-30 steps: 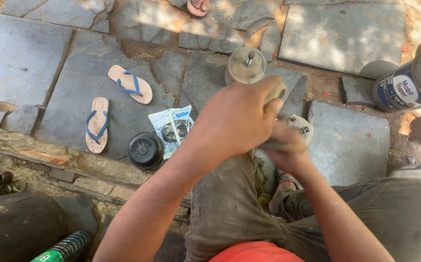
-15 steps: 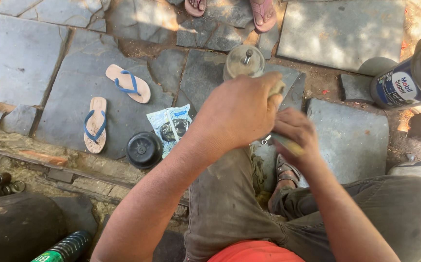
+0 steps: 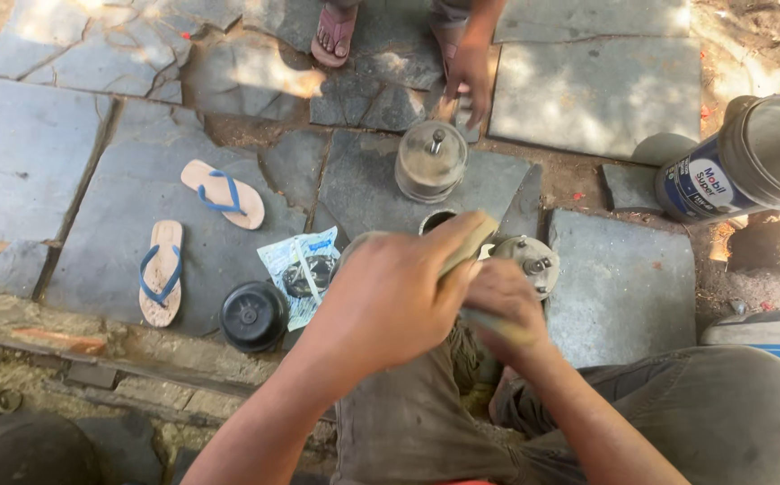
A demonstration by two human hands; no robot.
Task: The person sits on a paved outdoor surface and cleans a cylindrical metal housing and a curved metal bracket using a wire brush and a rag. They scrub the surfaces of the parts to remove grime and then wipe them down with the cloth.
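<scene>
1. Since half a second ago, another person's hand has reached down at 12 o'clock.
2. Left hand grips a tan pad; right hand clenches beneath it.
3. Dusty metal canister stands at 12 o'clock, round black cap at 9, on rough stone slabs.

This is an open-air repair spot on the ground, a makeshift outdoor workshop. The floor is rough, cracked stone paving with bare dirt in the gaps, dappled by sunlight. Greasy metal machine parts and a black round cap lie on the slabs beside an oil bucket. A pair of flip-flops lies nearby.
</scene>
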